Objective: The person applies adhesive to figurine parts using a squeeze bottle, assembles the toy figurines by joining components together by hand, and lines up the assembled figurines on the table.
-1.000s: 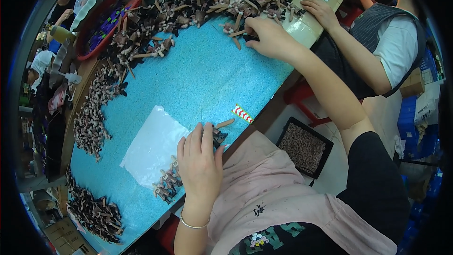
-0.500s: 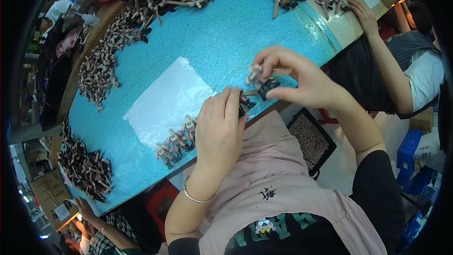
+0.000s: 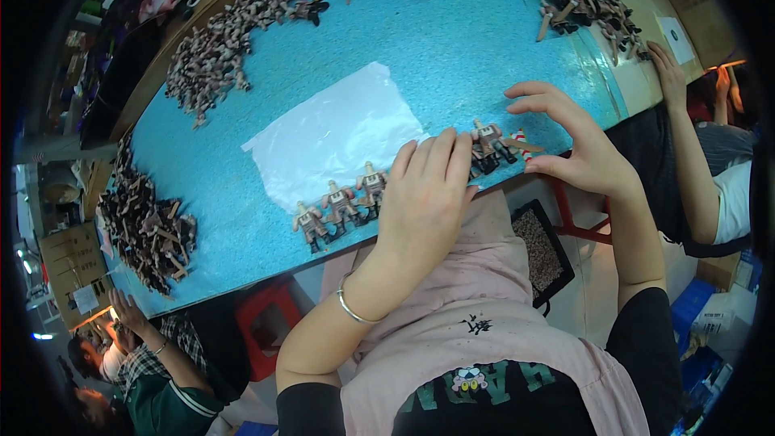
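Observation:
Small toy figures with pale heads and grey-brown bodies lie in a row along the near edge of the blue mat. On the left of the row is one figure [image 3: 311, 226], followed by a second figure [image 3: 342, 205] and a third figure [image 3: 371, 185]. My left hand [image 3: 426, 198] rests over the middle of the row, fingers extended together, hiding what is beneath. Just right of its fingertips lies another figure [image 3: 488, 145]. My right hand [image 3: 585, 149] hovers beside it, thumb and fingers apart, holding nothing. A red-and-white striped strip [image 3: 520, 144] and a flat brown piece [image 3: 525, 145] lie between them.
A white plastic sheet [image 3: 335, 133] lies behind the row on the blue mat [image 3: 468, 56]. Heaps of figure parts [image 3: 214, 56] line the far edge, with a dark heap [image 3: 149, 222] at left. A co-worker's hand [image 3: 666, 73] rests at right; a black tray [image 3: 541, 254] stands below.
My right hand has let go of the figure, now at the row's right end, and its fingers have spread. My left hand still covers the row. The whole view has shifted.

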`<state>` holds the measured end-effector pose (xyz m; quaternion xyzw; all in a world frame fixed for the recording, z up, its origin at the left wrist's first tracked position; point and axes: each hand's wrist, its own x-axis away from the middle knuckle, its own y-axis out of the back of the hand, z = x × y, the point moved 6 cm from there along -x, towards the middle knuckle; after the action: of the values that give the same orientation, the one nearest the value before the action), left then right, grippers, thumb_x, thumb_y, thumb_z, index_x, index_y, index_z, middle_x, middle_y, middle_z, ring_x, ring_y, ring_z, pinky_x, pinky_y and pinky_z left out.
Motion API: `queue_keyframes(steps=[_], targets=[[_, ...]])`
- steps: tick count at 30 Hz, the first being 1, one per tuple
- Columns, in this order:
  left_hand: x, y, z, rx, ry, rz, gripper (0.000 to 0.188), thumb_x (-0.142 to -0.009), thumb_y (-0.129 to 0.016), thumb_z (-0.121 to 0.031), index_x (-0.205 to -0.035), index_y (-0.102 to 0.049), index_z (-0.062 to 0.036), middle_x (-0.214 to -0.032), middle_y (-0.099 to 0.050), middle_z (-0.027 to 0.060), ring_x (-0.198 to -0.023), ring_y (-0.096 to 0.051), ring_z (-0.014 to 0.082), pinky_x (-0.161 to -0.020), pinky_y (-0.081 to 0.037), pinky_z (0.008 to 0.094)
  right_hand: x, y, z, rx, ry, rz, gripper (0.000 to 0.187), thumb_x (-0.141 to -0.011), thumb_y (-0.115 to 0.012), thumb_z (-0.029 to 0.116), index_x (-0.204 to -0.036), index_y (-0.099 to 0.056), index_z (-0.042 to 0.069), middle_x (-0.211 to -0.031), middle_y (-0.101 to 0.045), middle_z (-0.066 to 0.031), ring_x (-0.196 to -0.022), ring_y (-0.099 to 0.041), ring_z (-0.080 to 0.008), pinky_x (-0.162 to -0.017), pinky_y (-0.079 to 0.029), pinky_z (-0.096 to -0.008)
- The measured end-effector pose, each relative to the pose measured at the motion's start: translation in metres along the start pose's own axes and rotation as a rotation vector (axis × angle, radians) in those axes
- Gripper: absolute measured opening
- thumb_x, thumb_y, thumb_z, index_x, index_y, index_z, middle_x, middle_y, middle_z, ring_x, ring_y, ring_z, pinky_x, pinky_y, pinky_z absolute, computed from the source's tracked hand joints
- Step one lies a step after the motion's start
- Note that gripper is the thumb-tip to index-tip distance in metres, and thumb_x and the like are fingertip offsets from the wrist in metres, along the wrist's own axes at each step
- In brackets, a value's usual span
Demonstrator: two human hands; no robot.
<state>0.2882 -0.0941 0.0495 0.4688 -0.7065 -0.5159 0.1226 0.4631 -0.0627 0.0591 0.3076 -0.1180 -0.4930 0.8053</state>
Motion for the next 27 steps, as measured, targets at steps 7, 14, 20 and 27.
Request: queue_keyframes(steps=[7,14,20,27], targets=[[0.003,0.001,0.004,0.006,-0.007,-0.027,0.055,-0.070,-0.073,-0.008,-0.120,-0.051,0.0034,-0.117,-0.055,0.0169,-0.103,-0.055,0.0314,-0.094,-0.042,0.0438,-0.018,-0.034,0.009,0.104,0.145,0.198,0.051,-0.077,-0.072,0.017,-0.124,-0.055,0.007,-0.127,-0.055,-0.0122,-0.124,-0.046,-0.0306,-0.103,-0.035,-0.0427],[0.018,0.018,0.010,-0.026,0.047,-0.020,0.057,-0.072,-0.074,-0.014,-0.122,-0.052,0.0023,-0.122,-0.052,0.0167,-0.111,-0.052,0.0330,-0.097,-0.038,0.0467,-0.024,-0.036,0.030,0.234,0.254,0.157,0.059,-0.069,-0.077,0.019,-0.122,-0.054,0.006,-0.120,-0.056,-0.0136,-0.112,-0.052,-0.0327,-0.097,-0.038,-0.0414],[0.047,0.040,0.037,-0.253,0.139,0.037,0.067,-0.070,-0.076,-0.027,-0.129,-0.052,-0.0057,-0.124,-0.051,0.0153,-0.116,-0.048,0.0315,-0.096,-0.037,0.0447,-0.036,-0.061,0.043,0.497,0.332,0.188,0.072,-0.060,-0.078,0.031,-0.124,-0.053,0.009,-0.115,-0.054,-0.0128,-0.104,-0.054,-0.0290,-0.087,-0.041,-0.0392],[0.065,0.044,0.058,-0.217,0.075,0.000,0.065,-0.065,-0.076,-0.031,-0.124,-0.058,-0.0114,-0.106,-0.055,0.0076,-0.094,-0.053,0.0250,-0.080,-0.040,0.0391,-0.046,-0.096,0.054,0.541,0.423,0.129,0.066,-0.062,-0.076,0.034,-0.119,-0.054,0.008,-0.107,-0.054,-0.0094,-0.093,-0.054,-0.0260,-0.079,-0.042,-0.0370]])
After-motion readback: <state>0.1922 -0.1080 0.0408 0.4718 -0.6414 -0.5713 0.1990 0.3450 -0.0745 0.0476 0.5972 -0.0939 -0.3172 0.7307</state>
